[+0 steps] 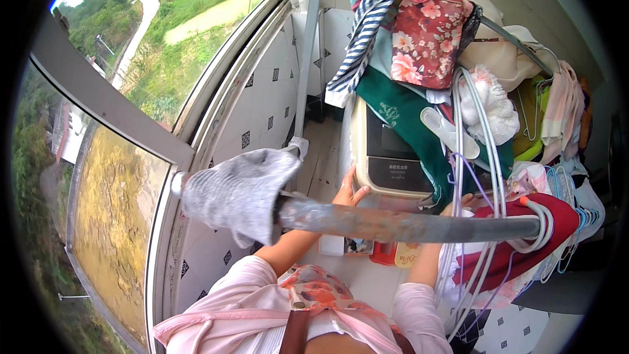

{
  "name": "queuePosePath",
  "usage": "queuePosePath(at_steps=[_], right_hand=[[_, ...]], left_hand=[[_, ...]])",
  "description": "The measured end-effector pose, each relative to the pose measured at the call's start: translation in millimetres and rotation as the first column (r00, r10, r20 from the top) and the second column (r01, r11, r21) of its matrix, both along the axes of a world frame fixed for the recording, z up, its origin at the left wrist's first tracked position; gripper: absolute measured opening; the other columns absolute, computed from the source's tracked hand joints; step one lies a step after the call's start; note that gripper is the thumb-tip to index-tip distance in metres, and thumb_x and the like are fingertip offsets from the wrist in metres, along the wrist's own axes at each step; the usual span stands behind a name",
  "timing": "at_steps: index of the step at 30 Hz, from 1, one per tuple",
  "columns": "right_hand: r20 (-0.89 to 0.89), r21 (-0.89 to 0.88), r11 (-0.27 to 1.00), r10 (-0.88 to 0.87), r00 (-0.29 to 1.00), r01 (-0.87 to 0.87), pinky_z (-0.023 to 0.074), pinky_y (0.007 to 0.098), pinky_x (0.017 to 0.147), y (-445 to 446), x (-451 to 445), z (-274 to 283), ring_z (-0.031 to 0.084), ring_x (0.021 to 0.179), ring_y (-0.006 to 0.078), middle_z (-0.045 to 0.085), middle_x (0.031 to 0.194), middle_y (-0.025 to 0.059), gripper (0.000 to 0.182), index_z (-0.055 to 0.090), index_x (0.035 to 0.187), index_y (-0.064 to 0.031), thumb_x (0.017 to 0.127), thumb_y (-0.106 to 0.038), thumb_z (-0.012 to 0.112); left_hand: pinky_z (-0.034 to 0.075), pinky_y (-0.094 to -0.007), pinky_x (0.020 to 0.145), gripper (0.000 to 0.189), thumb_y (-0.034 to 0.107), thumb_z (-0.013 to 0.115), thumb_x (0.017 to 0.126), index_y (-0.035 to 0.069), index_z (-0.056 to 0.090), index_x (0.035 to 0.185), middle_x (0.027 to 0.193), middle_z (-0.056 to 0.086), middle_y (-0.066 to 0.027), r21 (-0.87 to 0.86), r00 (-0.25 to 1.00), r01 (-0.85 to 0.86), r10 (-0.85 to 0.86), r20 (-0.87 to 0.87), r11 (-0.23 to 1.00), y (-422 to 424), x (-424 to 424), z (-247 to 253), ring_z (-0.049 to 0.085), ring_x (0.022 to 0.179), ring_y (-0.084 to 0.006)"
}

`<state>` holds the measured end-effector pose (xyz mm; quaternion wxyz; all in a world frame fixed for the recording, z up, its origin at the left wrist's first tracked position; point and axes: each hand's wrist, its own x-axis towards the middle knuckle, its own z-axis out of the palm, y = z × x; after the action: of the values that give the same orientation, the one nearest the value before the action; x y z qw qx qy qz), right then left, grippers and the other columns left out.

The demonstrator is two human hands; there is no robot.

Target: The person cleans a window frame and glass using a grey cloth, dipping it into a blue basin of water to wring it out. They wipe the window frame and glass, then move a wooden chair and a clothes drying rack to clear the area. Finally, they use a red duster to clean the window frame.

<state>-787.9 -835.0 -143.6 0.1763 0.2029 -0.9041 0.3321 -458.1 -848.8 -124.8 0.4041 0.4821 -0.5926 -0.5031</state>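
A cream-and-black boxy household appliance (361,157) that bears writing stands before me. My left hand (350,192) grips its near left corner, thumb against the front edge and fingers along the side. Close to the near right corner is my right hand (459,205), mostly hidden behind wire hangers (486,157) and a rail, so its grasp does not show. Over the appliance's top lie dark green trousers (398,108) and a pale shoe insole (449,132).
A rusty metal rail (373,221) crosses between my head and forearms, with a grey cloth (236,191) on its left end. Clothes, including a red floral garment (427,39), hang on the rear bar. A maroon cloth (521,241) hangs right. Windows (182,152) line the left; small boxes (383,253) sit below.
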Motion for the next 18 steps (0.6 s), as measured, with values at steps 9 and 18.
queuePosePath(at_steps=[9, 18], right_hand=[[0.238, 0.355, 0.913, 0.123, 0.964, -0.204, 0.0296, 0.0471, 0.105, 24, 137, 30, 0.039, 0.125, 0.0401, 0.042, 0.134, 0.0262, 0.051, 0.046, 0.129, -0.0001, 0.097, -0.038, 0.036], [0.469, -0.601, 0.537, 0.836, 0.283, -0.592, 0.0408, 0.0378, 0.094, 52, 210, 71, 0.051, 0.112, 0.0324, 0.053, 0.122, 0.0201, 0.035, 0.055, 0.118, -0.0045, 0.088, -0.022, 0.058]], left_hand=[[0.036, -0.0377, 0.100, 0.063, 0.015, 0.066, 0.078, 0.002, 0.035, 0.132, 0.117, 0.048, -0.0205, 0.323, 0.903, -0.409, 0.430, 0.007, 0.853, 32, 156, -89, 0.046, 0.116, -0.0302], [0.035, -0.0389, 0.102, 0.086, 0.010, 0.074, 0.065, 0.005, 0.028, 0.137, 0.132, 0.035, -0.0231, -0.014, 0.901, -0.417, 0.416, 0.124, 0.909, -48, 177, -18, 0.039, 0.122, -0.0367]])
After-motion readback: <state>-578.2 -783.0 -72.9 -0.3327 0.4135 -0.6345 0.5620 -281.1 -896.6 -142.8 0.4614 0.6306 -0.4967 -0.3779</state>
